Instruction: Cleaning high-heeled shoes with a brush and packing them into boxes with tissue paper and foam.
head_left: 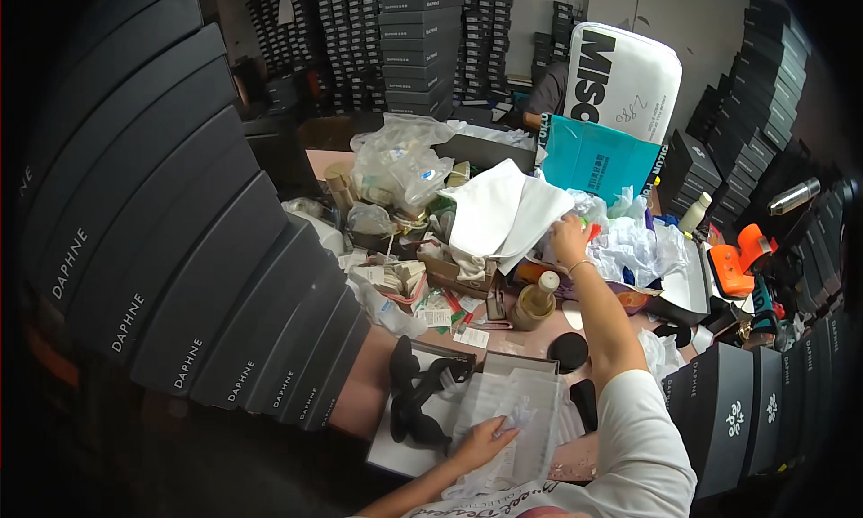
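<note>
My left hand [484, 443] is closed around a crumpled piece of thin white paper [520, 417], low over an open shoebox [544, 374] lined with white tissue. Left of it, a pair of black high-heeled shoes [415, 401] lies in a shallow box part. My right arm stretches forward across the table. My right hand [571, 241] reaches down between a folded white cloth [503, 214] and a heap of crumpled white paper [638, 244], beside a small orange-red thing [593, 231]. Its fingertips are hidden, so whether it grips anything does not show.
Tall stacks of dark shoeboxes [180, 221] rise at the left, with more boxes [719, 410] at the right. A bottle of yellowish liquid [535, 304], a round black lid [568, 351], plastic bags [400, 163] and an orange tape dispenser [733, 271] crowd the table. Another person's arm [542, 100] shows behind.
</note>
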Action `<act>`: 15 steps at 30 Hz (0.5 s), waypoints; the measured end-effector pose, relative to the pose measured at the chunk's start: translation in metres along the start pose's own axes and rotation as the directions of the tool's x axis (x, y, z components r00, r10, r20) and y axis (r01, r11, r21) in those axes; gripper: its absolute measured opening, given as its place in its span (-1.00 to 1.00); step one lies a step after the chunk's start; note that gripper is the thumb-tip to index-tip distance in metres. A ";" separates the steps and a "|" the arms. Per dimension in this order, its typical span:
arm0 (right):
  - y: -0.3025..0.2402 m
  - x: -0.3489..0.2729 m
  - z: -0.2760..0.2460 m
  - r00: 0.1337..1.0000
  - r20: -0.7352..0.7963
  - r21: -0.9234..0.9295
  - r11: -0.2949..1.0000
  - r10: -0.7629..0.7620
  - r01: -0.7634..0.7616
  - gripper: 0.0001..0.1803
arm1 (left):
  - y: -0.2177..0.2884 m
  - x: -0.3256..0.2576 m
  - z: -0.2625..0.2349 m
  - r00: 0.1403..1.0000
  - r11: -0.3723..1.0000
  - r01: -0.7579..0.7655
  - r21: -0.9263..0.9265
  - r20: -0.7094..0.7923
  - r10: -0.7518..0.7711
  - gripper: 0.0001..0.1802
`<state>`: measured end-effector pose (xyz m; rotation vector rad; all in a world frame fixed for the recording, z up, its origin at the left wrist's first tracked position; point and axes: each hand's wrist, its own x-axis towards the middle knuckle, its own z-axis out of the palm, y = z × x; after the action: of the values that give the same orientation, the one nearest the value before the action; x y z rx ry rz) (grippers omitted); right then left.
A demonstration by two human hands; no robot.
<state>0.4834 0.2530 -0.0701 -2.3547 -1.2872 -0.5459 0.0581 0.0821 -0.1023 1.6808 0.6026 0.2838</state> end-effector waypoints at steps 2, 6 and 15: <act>0.019 0.014 -0.008 0.961 -0.176 0.210 0.962 0.213 -0.175 -0.78 | -0.005 -0.002 0.000 1.000 0.997 0.000 -0.071 -0.023 -0.002 -0.66; 0.062 0.039 -0.051 0.838 0.113 0.856 0.376 0.534 -0.355 -0.74 | -0.011 0.002 0.006 0.998 0.997 -0.043 -0.066 -0.038 0.041 -0.66; -0.024 -0.093 -0.172 0.903 0.372 0.918 -0.226 0.216 -0.325 -0.77 | 0.065 0.002 -0.021 0.934 0.912 -0.223 -0.344 -0.345 0.098 -0.64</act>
<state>0.3913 0.1109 0.0310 -1.0357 -0.5539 0.6454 0.0639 0.0941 -0.0358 1.3158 0.6016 0.7602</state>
